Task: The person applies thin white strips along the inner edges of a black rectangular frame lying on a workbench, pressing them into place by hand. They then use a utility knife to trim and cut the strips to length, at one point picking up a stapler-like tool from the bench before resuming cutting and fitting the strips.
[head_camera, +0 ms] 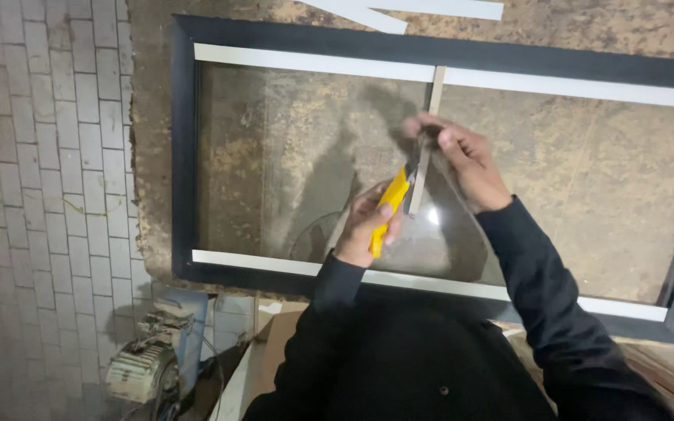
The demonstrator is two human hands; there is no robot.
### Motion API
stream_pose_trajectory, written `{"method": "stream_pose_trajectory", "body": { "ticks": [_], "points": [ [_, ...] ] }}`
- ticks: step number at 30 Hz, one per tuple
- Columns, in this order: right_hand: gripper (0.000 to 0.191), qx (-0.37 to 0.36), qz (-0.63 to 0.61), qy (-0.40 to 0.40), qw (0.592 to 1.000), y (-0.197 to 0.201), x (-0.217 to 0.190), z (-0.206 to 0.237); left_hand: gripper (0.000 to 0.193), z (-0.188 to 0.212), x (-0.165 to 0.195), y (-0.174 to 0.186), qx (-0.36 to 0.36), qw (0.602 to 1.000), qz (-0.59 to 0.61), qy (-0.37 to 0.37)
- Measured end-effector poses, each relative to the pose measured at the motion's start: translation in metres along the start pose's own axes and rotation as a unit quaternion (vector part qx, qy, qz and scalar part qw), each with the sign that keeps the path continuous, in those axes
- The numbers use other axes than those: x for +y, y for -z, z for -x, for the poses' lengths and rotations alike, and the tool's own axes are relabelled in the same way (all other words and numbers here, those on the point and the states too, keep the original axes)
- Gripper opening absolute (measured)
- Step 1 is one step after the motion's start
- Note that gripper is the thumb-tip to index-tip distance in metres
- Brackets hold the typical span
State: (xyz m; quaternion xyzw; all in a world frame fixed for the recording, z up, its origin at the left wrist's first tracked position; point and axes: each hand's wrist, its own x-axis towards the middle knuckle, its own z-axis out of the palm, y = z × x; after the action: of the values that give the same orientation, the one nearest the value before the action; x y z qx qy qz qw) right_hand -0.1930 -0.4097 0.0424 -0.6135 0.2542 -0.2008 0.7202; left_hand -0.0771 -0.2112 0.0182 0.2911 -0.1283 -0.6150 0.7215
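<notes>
The left hand is wrapped firmly around a yellow utility knife, handle deep in the fist, dark blade end pointing up and to the right. That tip sits right against a thin pale strip that runs from the top of the frame down towards the middle of the glass. The right hand is up above, fingers pinched tight on that same strip just over the blade, thumb and fingertips closed on it. Both hands hover over a big glass pane, which lies flat inside a black frame with white edging along its top and bottom sides. The frame rests on a worn, mottled brown board. Two loose white strips lie on the board beyond the top of the frame. Dark sleeves cover both arms, and the person's dark top fills the bottom of the view. To the left is grey brick paving, and low down near the board's edge sits a dusty electric motor beside a blue box.
</notes>
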Motion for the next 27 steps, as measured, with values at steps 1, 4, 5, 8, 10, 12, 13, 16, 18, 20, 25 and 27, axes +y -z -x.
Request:
{"method": "stream_pose_trajectory", "body": {
  "ticks": [1,4,5,8,10,12,13,16,18,20,25,27],
  "points": [
    [0.05,-0.01,-0.188,-0.072,0.98,-0.009,-0.008,0.012,0.056,0.007,-0.001,-0.006,-0.019,0.999,0.047,0.006],
    [0.042,-0.024,-0.278,-0.072,0.958,-0.03,-0.032,0.042,0.06,0.02,-0.003,-0.021,-0.065,0.983,0.167,0.029],
    [0.039,-0.007,-0.227,-0.058,0.972,-0.034,-0.038,0.048,0.062,0.025,-0.004,-0.026,-0.076,0.975,0.204,0.038],
    [0.031,0.036,-0.097,-0.006,0.995,-0.04,-0.054,0.06,0.062,0.036,-0.006,-0.038,-0.1,0.971,0.203,0.078],
    [0.025,0.051,-0.051,0.031,0.997,-0.04,-0.063,0.064,0.06,0.041,-0.006,-0.042,-0.126,0.963,0.212,0.104],
    [0.023,0.063,-0.018,0.011,0.998,-0.038,-0.071,0.066,0.06,0.044,-0.006,-0.043,-0.149,0.957,0.213,0.126],
    [0.022,0.07,-0.001,0.0,0.998,-0.037,-0.074,0.068,0.061,0.045,-0.005,-0.043,-0.158,0.955,0.211,0.134],
    [0.022,0.066,0.025,0.017,0.997,-0.035,-0.085,0.074,0.065,0.046,0.0,-0.047,-0.171,0.965,0.147,0.131],
    [0.021,0.078,0.061,0.011,0.995,-0.037,-0.09,0.079,0.07,0.046,0.007,-0.052,-0.16,0.975,0.078,0.133],
    [0.019,0.086,0.092,0.021,0.992,-0.04,-0.093,0.084,0.077,0.047,0.016,-0.059,-0.131,0.981,0.001,0.146],
    [0.018,0.079,0.141,0.063,0.985,-0.044,-0.098,0.091,0.064,0.054,0.036,-0.079,-0.075,0.976,-0.16,0.13],
    [0.016,0.069,0.12,0.057,0.989,-0.045,-0.098,0.093,0.059,0.057,0.036,-0.088,-0.032,0.97,-0.219,0.103]
  ]
}}
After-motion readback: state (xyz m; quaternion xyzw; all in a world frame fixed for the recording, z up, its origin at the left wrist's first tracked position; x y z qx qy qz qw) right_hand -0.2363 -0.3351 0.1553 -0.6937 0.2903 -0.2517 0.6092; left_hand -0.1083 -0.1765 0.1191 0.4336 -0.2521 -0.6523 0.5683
